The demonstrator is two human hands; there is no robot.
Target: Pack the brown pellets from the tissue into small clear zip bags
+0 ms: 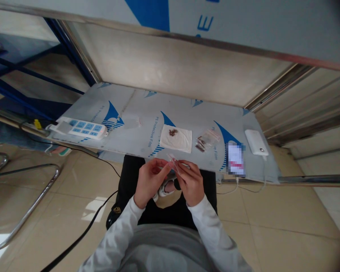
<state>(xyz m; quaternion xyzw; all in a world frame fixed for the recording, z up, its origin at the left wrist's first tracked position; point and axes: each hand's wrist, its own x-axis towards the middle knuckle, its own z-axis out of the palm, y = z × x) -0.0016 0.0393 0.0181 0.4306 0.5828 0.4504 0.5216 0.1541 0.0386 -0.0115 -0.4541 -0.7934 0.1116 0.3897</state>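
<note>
Between my two hands, over my lap at the shelf's front edge, is a small clear plastic bag [175,164]. My left hand [151,179] pinches its left side between thumb and fingers. My right hand [191,183] grips the other side, fingers closed. Whether anything lies inside the bag is too small to tell. Just beyond my hands, a white cloth [181,141] lies flat with a little heap of brown pieces [173,132] on it. To its right are several dark metal pins or screws [200,144] by another clear zip bag [212,136].
A white power strip [87,129] lies at the shelf's left. On the right are a phone [235,159] and a white power bank [256,142], with cables hanging over the front edge. An upper panel [243,34] overhangs the film-covered shelf [124,141]. A metal chair frame [45,192] stands left.
</note>
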